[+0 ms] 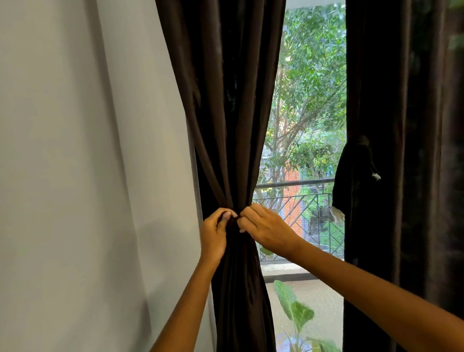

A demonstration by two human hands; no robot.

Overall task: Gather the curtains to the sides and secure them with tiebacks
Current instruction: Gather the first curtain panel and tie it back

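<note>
Grey wall [50, 167] on the left, window [304, 109] with green trees [315, 79] outside, two dark curtains

Both hands are up at the left curtain [229, 89], which hangs just beside the wall and is bunched in tight at the middle. Left hand [216, 237] has its fingers curled round the bunched cloth, thumb in front. Right hand [266, 230] is touching it from the other side, its fingertips pinching something dark at the same spot; it looks like a tieback [234, 221], but it is too dark to tell. Right curtain [407, 127] hangs by the other side of the window, with a dark lump of cloth [352, 179] on its inner edge. Outside are a railing [310, 213] and a big-leafed plant [298, 313] low down
</note>
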